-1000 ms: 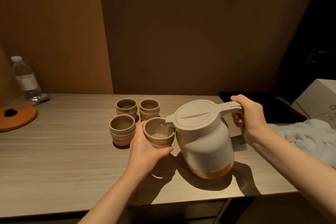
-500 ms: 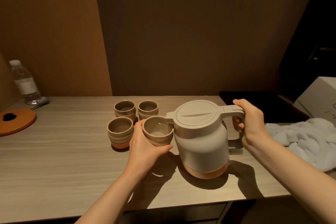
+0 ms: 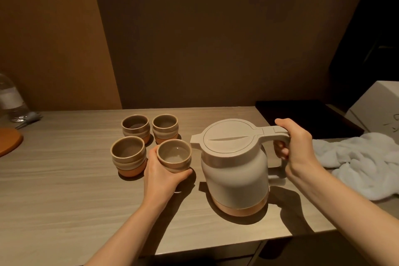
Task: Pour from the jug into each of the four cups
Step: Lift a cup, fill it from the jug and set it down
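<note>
Jug (image 3: pixel 236 170): upright on bench (image 3: pixel 64 190), handle in right hand (image 3: pixel 299 147) grip, spout pointing left. Near cup (image 3: pixel 174 155): just left of spout, clasped in left hand (image 3: pixel 160 176) grip. Three cups beyond, further left of spout.

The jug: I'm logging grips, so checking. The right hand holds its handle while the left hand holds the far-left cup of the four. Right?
Not quite. In the head view the right hand grips the jug handle, but the left hand holds the near-right cup, the one nearest the spout.
</note>
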The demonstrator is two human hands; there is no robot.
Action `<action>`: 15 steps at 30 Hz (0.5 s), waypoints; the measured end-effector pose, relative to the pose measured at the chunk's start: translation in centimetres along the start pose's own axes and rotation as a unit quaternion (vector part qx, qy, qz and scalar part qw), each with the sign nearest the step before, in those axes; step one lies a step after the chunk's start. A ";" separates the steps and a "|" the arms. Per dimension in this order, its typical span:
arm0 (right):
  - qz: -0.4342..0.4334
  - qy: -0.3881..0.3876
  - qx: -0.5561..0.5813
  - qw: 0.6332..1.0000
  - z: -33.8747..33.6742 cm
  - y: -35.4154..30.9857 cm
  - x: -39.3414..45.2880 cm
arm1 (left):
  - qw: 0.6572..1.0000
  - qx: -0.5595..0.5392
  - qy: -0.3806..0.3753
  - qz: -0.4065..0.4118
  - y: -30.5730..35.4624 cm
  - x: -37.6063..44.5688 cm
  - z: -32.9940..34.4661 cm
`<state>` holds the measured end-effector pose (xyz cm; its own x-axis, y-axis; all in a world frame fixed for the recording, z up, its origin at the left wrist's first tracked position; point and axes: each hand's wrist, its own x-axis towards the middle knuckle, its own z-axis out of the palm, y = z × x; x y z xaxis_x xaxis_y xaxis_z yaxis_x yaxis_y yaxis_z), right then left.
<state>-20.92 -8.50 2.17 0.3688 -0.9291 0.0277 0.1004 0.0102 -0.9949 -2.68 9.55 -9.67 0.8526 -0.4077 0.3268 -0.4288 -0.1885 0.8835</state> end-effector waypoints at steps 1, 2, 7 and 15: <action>0.002 0.000 0.000 1.000 0.0 0.1 0.0 | 1.000 -0.001 0.005 -0.003 -0.2 0.2 0.2; 0.004 -0.001 0.002 1.000 0.0 0.1 0.0 | 1.000 -0.002 0.009 -0.004 -0.3 0.5 0.4; 0.012 -0.006 0.006 1.000 0.0 0.4 0.2 | 0.999 -0.008 0.028 -0.015 -0.9 1.7 1.5; 0.030 -0.007 0.010 0.999 0.2 0.7 0.4 | 0.998 0.015 0.058 -0.031 -2.3 3.2 1.9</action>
<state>-20.50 -8.83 1.54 0.3877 -0.9213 -0.0299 0.0968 0.0729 -0.9926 0.51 7.02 -11.29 0.9055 -0.2890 0.3107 -0.3821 -0.2368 0.8933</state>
